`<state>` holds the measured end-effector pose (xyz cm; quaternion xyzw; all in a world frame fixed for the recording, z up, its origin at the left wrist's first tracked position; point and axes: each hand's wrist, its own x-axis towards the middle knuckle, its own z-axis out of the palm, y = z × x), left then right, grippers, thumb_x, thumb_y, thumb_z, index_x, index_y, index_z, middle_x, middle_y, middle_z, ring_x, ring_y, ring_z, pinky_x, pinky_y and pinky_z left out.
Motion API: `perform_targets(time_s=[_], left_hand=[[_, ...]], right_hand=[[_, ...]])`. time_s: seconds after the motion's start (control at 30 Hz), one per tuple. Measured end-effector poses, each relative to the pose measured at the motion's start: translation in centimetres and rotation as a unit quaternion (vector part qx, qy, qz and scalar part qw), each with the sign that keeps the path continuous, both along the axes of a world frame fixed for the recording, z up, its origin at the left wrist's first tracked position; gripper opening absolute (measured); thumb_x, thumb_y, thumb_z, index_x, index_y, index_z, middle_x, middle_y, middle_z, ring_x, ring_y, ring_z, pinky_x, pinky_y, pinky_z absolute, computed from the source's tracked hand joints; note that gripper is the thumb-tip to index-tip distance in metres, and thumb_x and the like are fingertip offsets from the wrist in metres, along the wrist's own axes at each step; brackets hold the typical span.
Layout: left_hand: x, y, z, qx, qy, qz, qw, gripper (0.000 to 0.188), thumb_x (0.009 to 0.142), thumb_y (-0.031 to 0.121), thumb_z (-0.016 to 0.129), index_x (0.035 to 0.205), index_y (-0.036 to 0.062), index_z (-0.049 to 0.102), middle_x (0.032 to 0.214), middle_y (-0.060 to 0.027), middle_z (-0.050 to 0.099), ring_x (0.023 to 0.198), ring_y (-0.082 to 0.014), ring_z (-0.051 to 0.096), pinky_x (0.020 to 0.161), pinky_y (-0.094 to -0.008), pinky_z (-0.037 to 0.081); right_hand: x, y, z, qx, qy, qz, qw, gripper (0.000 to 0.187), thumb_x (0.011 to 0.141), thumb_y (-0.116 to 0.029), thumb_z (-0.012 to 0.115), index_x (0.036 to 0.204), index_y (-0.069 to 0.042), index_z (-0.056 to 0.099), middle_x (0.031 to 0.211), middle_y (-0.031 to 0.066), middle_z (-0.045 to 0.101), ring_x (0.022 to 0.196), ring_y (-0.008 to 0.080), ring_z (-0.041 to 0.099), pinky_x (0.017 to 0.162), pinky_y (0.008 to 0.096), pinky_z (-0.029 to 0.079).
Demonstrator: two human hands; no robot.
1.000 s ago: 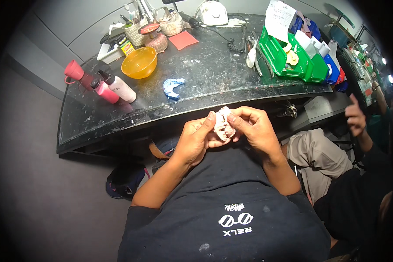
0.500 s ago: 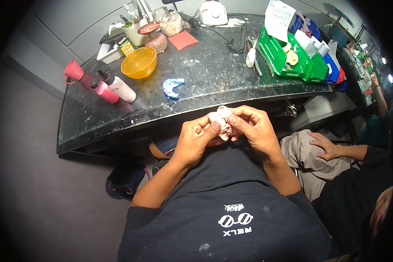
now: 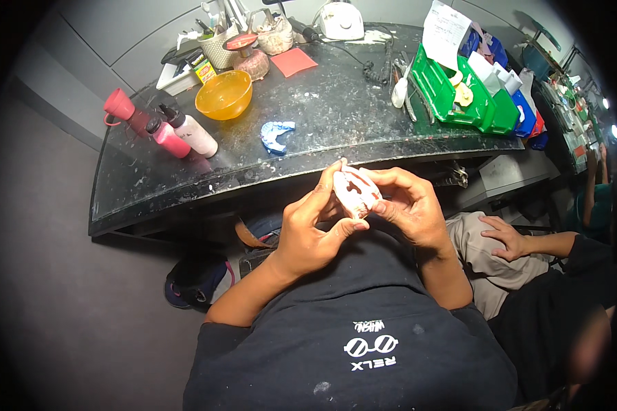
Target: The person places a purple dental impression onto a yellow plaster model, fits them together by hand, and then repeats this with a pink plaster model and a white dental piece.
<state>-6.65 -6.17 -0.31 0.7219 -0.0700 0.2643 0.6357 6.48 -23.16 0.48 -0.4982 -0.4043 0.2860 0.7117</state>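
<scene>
Between my hands, just off the near edge of the bench, is a pale pinkish-white dental plaster model, with a dark gap in its middle and reddish patches. My left hand grips its left side, the thumb low at its bottom end and a fingertip at the top. On the other side my right hand pinches it, thumb in front; the remaining fingers are partly behind it. Beyond them on the bench lies a blue horseshoe-shaped dental mould.
The dark bench carries an orange bowl, pink and white squeeze bottles, a red square sheet and green bins at right. Beside me sits another person, one hand on a knee.
The plaster model has been turned in my hands, so a broader face with the dark gap now shows. My left thumb has moved down toward its bottom end, and the view has shifted slightly.
</scene>
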Motion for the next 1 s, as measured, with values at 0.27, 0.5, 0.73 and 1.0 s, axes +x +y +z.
perform_targets(time_s=[0.27, 0.5, 0.73, 1.0], left_hand=[[0.0, 0.3, -0.1, 0.127, -0.044, 0.059, 0.989, 0.086, 0.085, 0.018, 0.085, 0.152, -0.0112, 0.038, 0.133, -0.0302, 0.063, 0.115, -0.0309, 0.071, 0.097, -0.0358, 0.055], [-0.2, -0.1, -0.2, 0.093, -0.026, 0.049, 0.994, 0.086, 0.085, 0.018, 0.085, 0.151, -0.012, 0.039, 0.133, -0.0305, 0.063, 0.114, -0.0309, 0.071, 0.096, -0.0356, 0.055], [-0.3, -0.3, 0.1, 0.05, -0.027, 0.03, 0.998, 0.085, 0.087, 0.014, 0.084, 0.153, -0.0118, 0.037, 0.123, -0.025, 0.067, 0.108, -0.0243, 0.072, 0.09, -0.0336, 0.058], [0.0, -0.8, 0.2, -0.097, 0.019, 0.013, 0.995, 0.072, 0.092, 0.007, 0.078, 0.15, -0.0123, 0.039, 0.127, -0.0161, 0.066, 0.119, -0.022, 0.066, 0.098, -0.0338, 0.056]], right_hand=[[-0.1, 0.0, 0.4, 0.028, -0.021, 0.012, 0.999, 0.039, 0.095, 0.001, 0.071, 0.132, 0.006, 0.062, 0.138, 0.018, 0.062, 0.127, 0.0237, 0.059, 0.109, 0.0381, 0.048], [-0.2, -0.2, 0.3, 0.033, -0.052, 0.004, 0.998, 0.039, 0.095, 0.0, 0.071, 0.133, 0.005, 0.062, 0.137, 0.0175, 0.062, 0.127, 0.0234, 0.06, 0.109, 0.0385, 0.048], [-0.4, -0.5, 0.7, 0.008, -0.049, 0.012, 0.999, 0.038, 0.097, -0.001, 0.07, 0.133, 0.006, 0.061, 0.136, 0.0158, 0.062, 0.125, 0.0217, 0.06, 0.107, 0.0373, 0.049], [-0.4, 1.0, 1.2, -0.013, -0.046, -0.029, 0.998, 0.033, 0.098, -0.005, 0.069, 0.129, 0.004, 0.064, 0.125, 0.0127, 0.068, 0.116, 0.0162, 0.064, 0.103, 0.033, 0.049]])
